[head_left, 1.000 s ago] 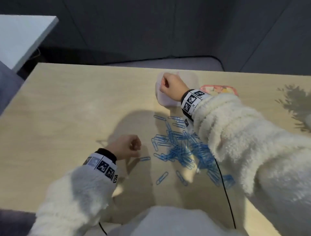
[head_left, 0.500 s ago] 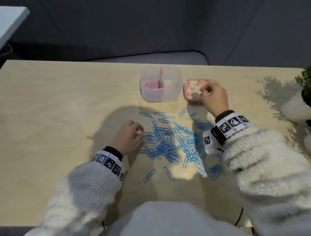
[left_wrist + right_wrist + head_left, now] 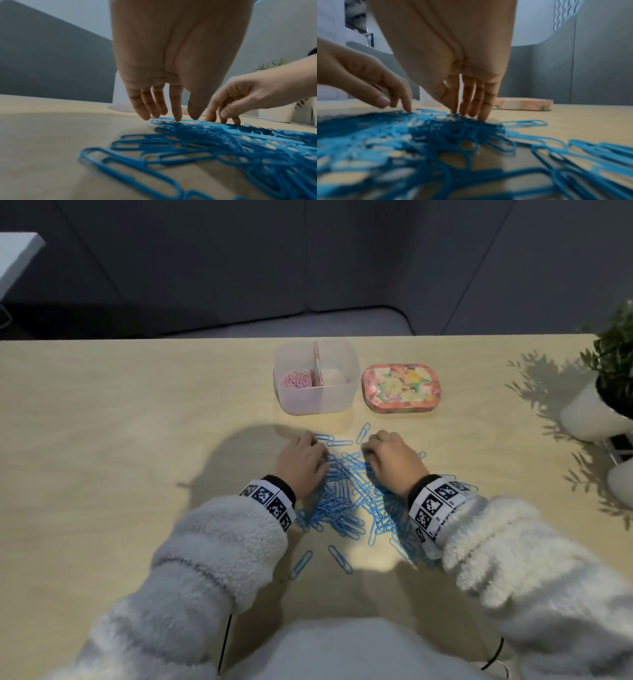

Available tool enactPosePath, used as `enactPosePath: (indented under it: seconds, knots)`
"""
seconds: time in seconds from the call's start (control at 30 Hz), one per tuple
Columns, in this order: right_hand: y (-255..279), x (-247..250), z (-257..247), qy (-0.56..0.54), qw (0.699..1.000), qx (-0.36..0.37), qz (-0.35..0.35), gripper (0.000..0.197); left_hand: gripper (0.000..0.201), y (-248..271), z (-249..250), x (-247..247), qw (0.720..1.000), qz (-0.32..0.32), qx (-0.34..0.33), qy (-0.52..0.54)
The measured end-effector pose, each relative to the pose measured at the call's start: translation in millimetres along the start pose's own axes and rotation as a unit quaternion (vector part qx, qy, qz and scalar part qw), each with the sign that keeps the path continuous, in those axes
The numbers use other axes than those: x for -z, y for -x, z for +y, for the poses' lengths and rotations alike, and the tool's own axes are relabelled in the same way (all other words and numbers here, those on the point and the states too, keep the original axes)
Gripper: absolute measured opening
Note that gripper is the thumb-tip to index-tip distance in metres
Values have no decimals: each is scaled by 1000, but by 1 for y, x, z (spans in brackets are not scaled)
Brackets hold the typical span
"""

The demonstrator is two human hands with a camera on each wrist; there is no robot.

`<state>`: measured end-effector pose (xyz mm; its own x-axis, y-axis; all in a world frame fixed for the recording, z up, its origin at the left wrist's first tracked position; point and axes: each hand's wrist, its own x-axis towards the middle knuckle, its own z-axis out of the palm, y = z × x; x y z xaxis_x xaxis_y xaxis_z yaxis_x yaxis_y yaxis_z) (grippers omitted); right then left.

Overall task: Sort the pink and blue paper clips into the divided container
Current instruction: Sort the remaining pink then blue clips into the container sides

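A translucent divided container point(image 3: 334, 400) stands at the table's far middle, with pink paper clips point(image 3: 296, 379) in its left compartment. Its right compartment looks bare. A heap of blue paper clips point(image 3: 342, 498) point(image 3: 223, 142) point(image 3: 436, 135) lies in front of me. My left hand point(image 3: 317, 451) point(image 3: 171, 116) rests on the heap's far left side, fingers straight down and tips touching the clips. On the far right side my right hand point(image 3: 371, 448) point(image 3: 469, 113) does the same. Neither hand grips a clip.
A flowered pink tin point(image 3: 399, 388) point(image 3: 522, 104) lies just right of the container. A plant in a white pot point(image 3: 589, 412) and a second white pot point(image 3: 621, 484) stand at the table's right edge. A few blue clips point(image 3: 301, 564) lie apart near me.
My right hand left the container, passed over the flowered tin and came down on the blue heap. My left hand slid forward and right into the heap.
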<state>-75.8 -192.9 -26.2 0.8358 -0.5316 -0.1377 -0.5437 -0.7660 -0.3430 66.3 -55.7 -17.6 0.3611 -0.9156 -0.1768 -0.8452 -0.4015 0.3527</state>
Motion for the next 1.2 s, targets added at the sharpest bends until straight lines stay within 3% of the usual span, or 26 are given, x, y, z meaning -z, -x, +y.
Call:
enactPosePath:
  seconds: [0.1,0.17,0.23,0.4,0.57,0.67,0.73,0.8,0.93,1.1,1.2]
  knots:
    - [-10,16,0,-49,998,-12,37,28,43,-7,-4,9,998,44,-10,48]
    - [-24,25,2,-29,997,-60,47,27,54,-17,-8,15,1000,12,-20,19]
    - [-32,25,-4,6,998,-69,1,29,63,-27,-8,18,998,-44,-25,-24]
    - [-14,3,-25,98,994,19,-46,33,56,-24,-1,7,992,-74,-48,-93]
    - [13,0,-23,87,991,70,-75,35,37,-10,-4,-2,993,-77,-77,-42]
    - [11,12,-20,-1,992,57,-110,51,51,-8,-6,3,995,-71,-69,-22]
    - [10,15,-24,33,985,74,-155,56,61,-10,-5,7,993,-90,-66,-36]
    - [13,9,-30,85,979,92,-161,52,53,-10,-1,8,991,-107,-62,-40]
    - [20,-1,-34,78,988,89,-94,33,25,-10,8,5,992,-114,-53,-22]
    - [16,2,-28,78,989,88,-85,22,20,-9,8,2,993,-107,-40,-21]
    - [10,15,-21,1,997,42,-61,15,19,-8,3,1,994,-98,-34,-19]
